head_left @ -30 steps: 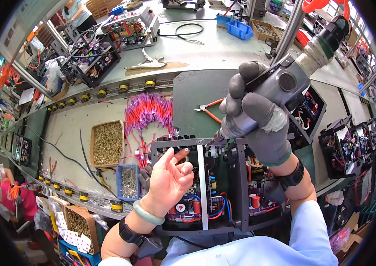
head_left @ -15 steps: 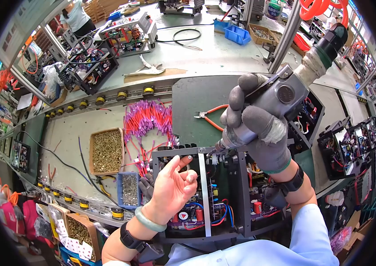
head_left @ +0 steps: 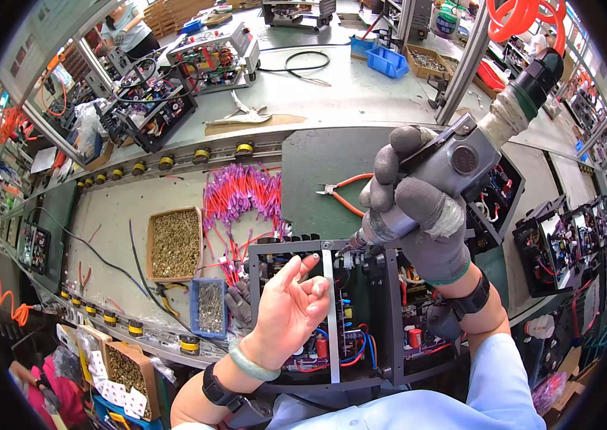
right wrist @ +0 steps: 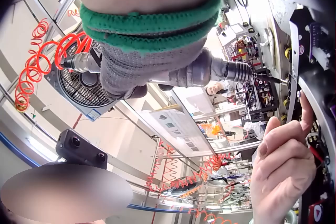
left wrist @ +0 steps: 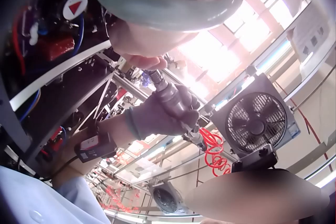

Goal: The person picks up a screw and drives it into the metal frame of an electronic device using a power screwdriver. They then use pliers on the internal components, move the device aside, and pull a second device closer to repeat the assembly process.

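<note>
My gloved right hand grips a grey power screwdriver, its bit slanting down to the rear edge of an open black metal chassis. The bit's end is close to the top of a light metal strip across the chassis. My bare left hand is over the chassis, just left of the strip, with thumb up and index finger stretched toward the strip's top. A tiny silvery piece shows at the index fingertip. The other left fingers curl loosely. In the right wrist view, the index fingertip points at the frame.
Left of the chassis are a carton of brass-coloured hardware, a blue bin of small silvery parts and purple-red wires. Orange-handled cutters lie behind it. More circuit-filled chassis stand right. A red coiled hose hangs overhead.
My left hand has shifted right, bringing its index fingertip nearer the strip. The screwdriver stays at the same rear edge in my right hand. The head view has tilted slightly.
</note>
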`<action>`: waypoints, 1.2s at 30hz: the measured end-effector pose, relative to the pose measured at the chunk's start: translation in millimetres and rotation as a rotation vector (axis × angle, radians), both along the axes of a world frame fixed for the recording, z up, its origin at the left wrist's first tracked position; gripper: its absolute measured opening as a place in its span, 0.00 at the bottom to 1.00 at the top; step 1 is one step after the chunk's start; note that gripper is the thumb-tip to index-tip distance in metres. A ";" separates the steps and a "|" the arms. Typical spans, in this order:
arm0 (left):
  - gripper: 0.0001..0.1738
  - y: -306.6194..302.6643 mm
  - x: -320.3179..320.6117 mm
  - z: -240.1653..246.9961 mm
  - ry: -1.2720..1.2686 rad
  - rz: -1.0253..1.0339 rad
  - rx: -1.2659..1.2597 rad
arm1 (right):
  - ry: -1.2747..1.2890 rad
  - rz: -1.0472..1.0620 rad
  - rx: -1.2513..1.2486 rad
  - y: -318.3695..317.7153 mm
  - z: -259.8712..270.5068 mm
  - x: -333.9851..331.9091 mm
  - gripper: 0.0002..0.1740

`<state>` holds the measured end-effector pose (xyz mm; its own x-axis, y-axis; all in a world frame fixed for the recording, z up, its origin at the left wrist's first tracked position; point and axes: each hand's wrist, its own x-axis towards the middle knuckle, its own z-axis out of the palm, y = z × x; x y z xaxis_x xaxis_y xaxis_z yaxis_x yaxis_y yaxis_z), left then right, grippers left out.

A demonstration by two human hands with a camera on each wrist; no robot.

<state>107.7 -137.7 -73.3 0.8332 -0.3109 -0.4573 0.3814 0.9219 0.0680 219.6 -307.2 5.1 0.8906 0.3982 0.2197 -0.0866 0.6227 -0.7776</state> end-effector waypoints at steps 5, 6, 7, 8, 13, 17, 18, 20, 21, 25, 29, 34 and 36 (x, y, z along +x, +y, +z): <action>0.15 -9.0 0.4 -3.7 0.019 0.036 -0.045 | -0.014 0.009 0.002 -0.6 -2.7 0.9 0.29; 0.14 -10.3 -0.2 -4.7 0.006 0.031 -0.054 | -0.003 0.020 0.014 -0.7 -2.8 0.6 0.28; 0.14 -10.9 -0.8 -4.6 0.005 0.037 -0.053 | -0.005 0.025 0.015 -0.6 -2.4 0.3 0.28; 0.14 -11.3 -1.3 -4.2 -0.013 0.040 -0.062 | -0.007 0.025 0.015 -0.5 -1.9 -0.2 0.28; 0.13 -14.8 -0.5 -5.5 -0.035 0.064 -0.069 | -0.019 0.059 0.040 -2.2 -1.5 0.9 0.28; 0.14 -16.2 -0.5 -3.4 -0.034 0.051 -0.023 | -0.046 0.040 0.028 -1.9 -3.5 1.4 0.29; 0.14 -16.2 -0.1 -2.5 -0.033 0.041 0.002 | -0.064 0.037 0.033 -1.6 -3.6 1.6 0.29; 0.14 -16.2 0.3 -3.1 -0.034 0.037 0.006 | -0.061 0.047 0.041 -1.5 -2.9 1.2 0.29; 0.14 -16.4 0.6 -3.3 -0.032 0.034 0.009 | -0.057 0.058 0.048 -1.3 -2.6 1.1 0.29; 0.19 -18.6 3.1 -1.1 -0.050 0.030 0.035 | -0.057 0.066 0.048 -0.8 -3.4 1.3 0.29; 0.27 -17.2 16.1 -6.5 -0.057 -0.090 0.010 | -0.080 0.044 0.023 -0.2 -1.5 -0.6 0.29; 0.26 -14.4 17.1 -13.8 -0.047 -0.076 0.015 | -0.071 0.034 0.002 -0.9 -2.6 1.4 0.29; 0.25 -13.4 17.6 -15.8 -0.066 -0.082 0.009 | -0.119 0.045 0.002 -1.1 -5.6 5.3 0.29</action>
